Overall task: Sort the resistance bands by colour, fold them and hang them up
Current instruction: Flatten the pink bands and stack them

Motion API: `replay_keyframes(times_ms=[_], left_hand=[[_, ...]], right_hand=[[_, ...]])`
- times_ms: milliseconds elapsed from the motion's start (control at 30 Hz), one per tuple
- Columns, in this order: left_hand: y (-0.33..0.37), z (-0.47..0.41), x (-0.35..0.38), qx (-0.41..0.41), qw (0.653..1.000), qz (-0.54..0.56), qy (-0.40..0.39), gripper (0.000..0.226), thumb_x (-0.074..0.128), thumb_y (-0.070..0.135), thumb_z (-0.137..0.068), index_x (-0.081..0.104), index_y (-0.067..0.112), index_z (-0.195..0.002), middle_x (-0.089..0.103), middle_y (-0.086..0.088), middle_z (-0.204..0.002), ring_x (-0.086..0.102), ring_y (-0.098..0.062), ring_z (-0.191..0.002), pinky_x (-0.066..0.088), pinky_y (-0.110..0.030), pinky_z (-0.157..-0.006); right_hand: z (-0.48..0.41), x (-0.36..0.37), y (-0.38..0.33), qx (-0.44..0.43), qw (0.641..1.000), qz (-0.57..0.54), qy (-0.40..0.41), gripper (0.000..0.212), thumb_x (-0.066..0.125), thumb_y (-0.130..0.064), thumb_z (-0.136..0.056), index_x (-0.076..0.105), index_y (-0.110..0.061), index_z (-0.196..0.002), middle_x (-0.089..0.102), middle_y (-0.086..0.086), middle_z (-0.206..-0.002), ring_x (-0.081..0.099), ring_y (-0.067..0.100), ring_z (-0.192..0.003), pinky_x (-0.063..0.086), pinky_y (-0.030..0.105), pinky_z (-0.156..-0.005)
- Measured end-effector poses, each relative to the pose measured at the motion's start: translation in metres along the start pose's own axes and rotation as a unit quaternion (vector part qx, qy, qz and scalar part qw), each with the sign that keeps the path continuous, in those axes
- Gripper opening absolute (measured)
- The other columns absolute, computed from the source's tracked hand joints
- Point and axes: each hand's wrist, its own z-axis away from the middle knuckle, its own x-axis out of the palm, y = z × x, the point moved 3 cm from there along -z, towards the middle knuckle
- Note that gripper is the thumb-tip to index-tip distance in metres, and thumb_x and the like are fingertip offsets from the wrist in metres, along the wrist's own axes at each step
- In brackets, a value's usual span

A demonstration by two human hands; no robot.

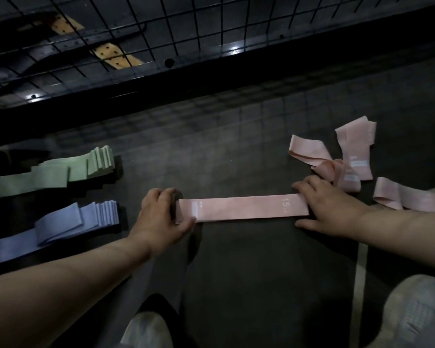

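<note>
**Two hands hold one pink band flat on a dark floor**

One pink resistance band (241, 207) lies stretched straight, left to right, in the middle of the dark floor (236, 151). The left hand (161, 214) grips its left end, fingers (167, 194) curled over the far edge and thumb on the near edge beside a white label. The right hand (329, 209) covers the right end, fingers held close together and pressing down, thumb spread apart on the floor; "15" is printed just beside it.

To the far left, well apart from the band, lie a fanned stack of green bands (60, 172) and, nearer the person, a fanned stack of blue bands (60, 222). Bare floor lies between these stacks and the left hand.

Loose pink bands (349, 156) lie crumpled just beyond the right hand, and another (407, 197) lies at the right edge. A black wire grid (161, 33) runs along the floor's far edge, with open floor before it.
</note>
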Motion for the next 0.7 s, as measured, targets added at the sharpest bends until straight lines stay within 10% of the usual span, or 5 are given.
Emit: replay_keyframes(times_ms=[167, 400, 700], left_hand=[[-0.002, 0.008, 0.009, -0.210, 0.957, 0.190, 0.068, 0.027, 0.069, 0.027, -0.089, 0.062, 0.011, -0.110, 0.066, -0.007, -0.105, 0.062, -0.022, -0.095, 0.042, -0.024, -0.083], [0.005, 0.005, 0.010, -0.215, 0.964, 0.149, 0.036, 0.011, 0.068, 0.023, -0.090, 0.065, 0.013, -0.095, 0.066, -0.004, -0.088, 0.061, -0.022, -0.084, 0.042, -0.026, -0.076], [0.013, 0.007, 0.006, -0.220, 0.965, 0.133, 0.051, 0.011, 0.069, 0.022, -0.087, 0.065, 0.014, -0.094, 0.065, -0.004, -0.088, 0.061, -0.023, -0.083, 0.043, -0.030, -0.076]], right_hand=[[-0.003, 0.015, 0.013, 0.221, 0.927, -0.298, 0.060, 0.043, 0.062, -0.040, -0.093, 0.044, -0.014, -0.122, 0.059, 0.003, -0.103, 0.059, 0.019, -0.093, 0.050, 0.036, -0.086], [-0.007, 0.023, 0.014, 0.216, 0.931, -0.291, 0.042, 0.021, 0.069, -0.030, -0.088, 0.051, -0.022, -0.090, 0.063, 0.003, -0.091, 0.061, 0.020, -0.086, 0.049, 0.032, -0.080], [-0.005, 0.016, 0.016, 0.206, 0.926, -0.313, 0.040, 0.020, 0.061, -0.038, -0.092, 0.052, -0.022, -0.100, 0.060, 0.000, -0.101, 0.060, 0.017, -0.094, 0.050, 0.034, -0.087]])
